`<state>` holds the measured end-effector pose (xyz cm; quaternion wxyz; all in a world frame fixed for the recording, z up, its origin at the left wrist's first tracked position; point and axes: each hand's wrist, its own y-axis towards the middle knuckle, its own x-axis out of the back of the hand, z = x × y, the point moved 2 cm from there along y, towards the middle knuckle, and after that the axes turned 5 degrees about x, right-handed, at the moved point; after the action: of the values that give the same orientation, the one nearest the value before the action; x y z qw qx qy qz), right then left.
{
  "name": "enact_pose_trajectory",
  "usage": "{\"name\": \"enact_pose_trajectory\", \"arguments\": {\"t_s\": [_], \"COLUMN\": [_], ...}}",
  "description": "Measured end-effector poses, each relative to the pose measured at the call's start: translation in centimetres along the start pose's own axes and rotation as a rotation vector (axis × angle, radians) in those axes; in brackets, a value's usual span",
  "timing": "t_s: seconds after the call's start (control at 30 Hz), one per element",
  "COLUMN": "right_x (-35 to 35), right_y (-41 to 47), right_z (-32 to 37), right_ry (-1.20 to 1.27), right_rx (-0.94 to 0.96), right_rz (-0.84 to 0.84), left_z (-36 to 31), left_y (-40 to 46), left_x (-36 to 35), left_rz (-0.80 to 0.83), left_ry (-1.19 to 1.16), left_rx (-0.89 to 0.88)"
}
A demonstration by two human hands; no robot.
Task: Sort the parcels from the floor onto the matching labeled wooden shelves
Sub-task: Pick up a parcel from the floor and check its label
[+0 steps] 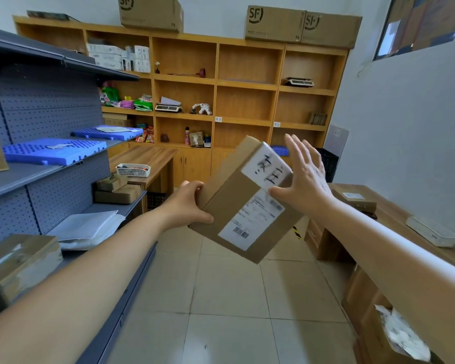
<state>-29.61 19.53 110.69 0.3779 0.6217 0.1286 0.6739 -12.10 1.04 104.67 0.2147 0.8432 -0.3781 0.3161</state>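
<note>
A brown cardboard parcel (229, 203) with a handwritten white label and a printed shipping label is held tilted in the air at the middle of the head view. My left hand (187, 206) grips its lower left edge. My right hand (304, 172) rests flat against its upper right side, fingers spread, thumb on the label. The wooden shelves (216, 82) stand against the far wall, with small white labels (218, 119) on two shelf edges. The compartments behind those labels hold almost nothing.
A grey metal rack (50, 106) with blue trays, parcels and white mailers runs along the left. A wooden desk (394, 216) with parcels stands at right, and a low table (147, 156) with a white basket at back. Tiled floor lies ahead.
</note>
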Motion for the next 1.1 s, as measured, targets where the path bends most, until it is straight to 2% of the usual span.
{"name": "enact_pose_trajectory", "arguments": {"t_s": [0.13,0.3,0.47,0.63,0.8,1.1], "right_x": [-1.8,-4.0,-7.0,-9.4,-11.5,-14.8], "right_y": [-1.7,-4.0,-5.4,-5.6,-5.7,-4.9], "right_z": [-1.4,-1.0,-0.8,-0.3,-0.1,-3.9], "right_ry": [0.153,0.754,0.806,0.806,0.853,0.873], "right_rx": [-0.256,-0.582,-0.624,-0.617,-0.655,-0.718], "right_rz": [-0.044,0.03,0.099,0.087,0.075,0.034], "left_z": [2.0,3.8,5.6,7.4,8.2,8.6], "left_y": [-0.1,-0.4,-0.7,-0.4,0.1,5.0], "left_x": [0.2,0.0,-0.7,-1.1,-1.2,-4.6], "left_rz": [-0.018,-0.021,-0.003,-0.022,-0.016,0.01], "left_ry": [-0.396,-0.672,-0.804,-0.866,-0.863,-0.895], "left_rx": [0.106,0.144,0.195,0.213,0.165,0.217]}}
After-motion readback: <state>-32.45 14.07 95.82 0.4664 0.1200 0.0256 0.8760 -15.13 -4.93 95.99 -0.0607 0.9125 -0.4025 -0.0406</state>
